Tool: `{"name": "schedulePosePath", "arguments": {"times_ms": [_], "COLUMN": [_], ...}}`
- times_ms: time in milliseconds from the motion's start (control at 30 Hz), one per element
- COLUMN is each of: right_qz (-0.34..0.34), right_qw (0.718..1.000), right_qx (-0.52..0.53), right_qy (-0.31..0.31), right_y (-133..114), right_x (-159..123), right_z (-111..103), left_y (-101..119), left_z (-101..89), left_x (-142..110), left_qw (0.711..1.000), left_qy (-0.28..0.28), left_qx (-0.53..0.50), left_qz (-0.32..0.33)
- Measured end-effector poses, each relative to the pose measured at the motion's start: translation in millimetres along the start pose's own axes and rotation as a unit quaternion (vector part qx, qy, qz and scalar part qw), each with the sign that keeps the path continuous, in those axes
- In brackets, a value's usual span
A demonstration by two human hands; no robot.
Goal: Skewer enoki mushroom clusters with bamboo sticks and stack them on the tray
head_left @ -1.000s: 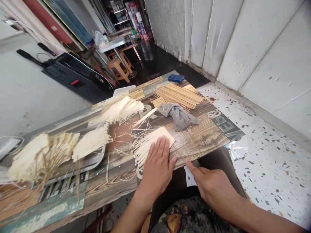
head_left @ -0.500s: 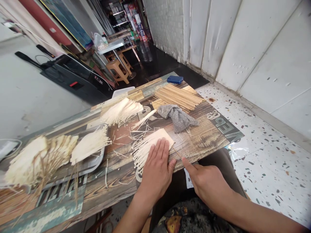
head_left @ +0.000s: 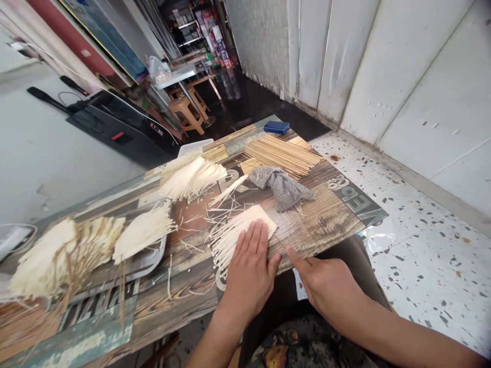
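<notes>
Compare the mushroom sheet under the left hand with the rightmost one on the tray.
The left hand presses the near sheet on the tabletop; the tray sheet lies untouched over the tray. The near sheet's fringed tips point left, the tray sheet's right. Both are pale and flattened.

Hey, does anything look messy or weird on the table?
Yes, a bit messy! Loose pale strands lie scattered every which way, while the mushroom bunch under the left hand is spread neatly. The grey cloth is crumpled beside the lined-up sticks. I see nothing broken.
</notes>
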State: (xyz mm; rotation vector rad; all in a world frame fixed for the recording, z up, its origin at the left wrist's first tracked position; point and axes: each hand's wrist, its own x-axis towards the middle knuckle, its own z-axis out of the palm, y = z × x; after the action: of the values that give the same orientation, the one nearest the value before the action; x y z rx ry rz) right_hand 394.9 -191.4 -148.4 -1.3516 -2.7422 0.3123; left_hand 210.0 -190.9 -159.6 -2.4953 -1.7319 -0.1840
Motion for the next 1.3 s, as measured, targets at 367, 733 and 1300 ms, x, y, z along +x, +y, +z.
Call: {"name": "schedulePosePath", "arguments": {"times_ms": [367, 733, 1300], "right_qz": [0.024, 0.011, 0.053], "right_qw": [0.998, 0.989, 0.984], "right_qx": [-0.001, -0.001, 0.029], "right_qy": [-0.055, -0.147, -0.165], "right_y": [-5, 1, -12], "right_x": [20, 15, 32], "right_z": [-10, -22, -29], "left_y": [-1, -1, -1], "left_z": [4.0, 3.5, 3.4], "left_x": [-1, -1, 0], "left_qw": [1.000, 1.000, 1.000], "left_qy": [0.021, 0.025, 0.024], "left_qx": [-0.010, -0.017, -0.012], "left_qz": [0.002, 0.005, 0.004]}}
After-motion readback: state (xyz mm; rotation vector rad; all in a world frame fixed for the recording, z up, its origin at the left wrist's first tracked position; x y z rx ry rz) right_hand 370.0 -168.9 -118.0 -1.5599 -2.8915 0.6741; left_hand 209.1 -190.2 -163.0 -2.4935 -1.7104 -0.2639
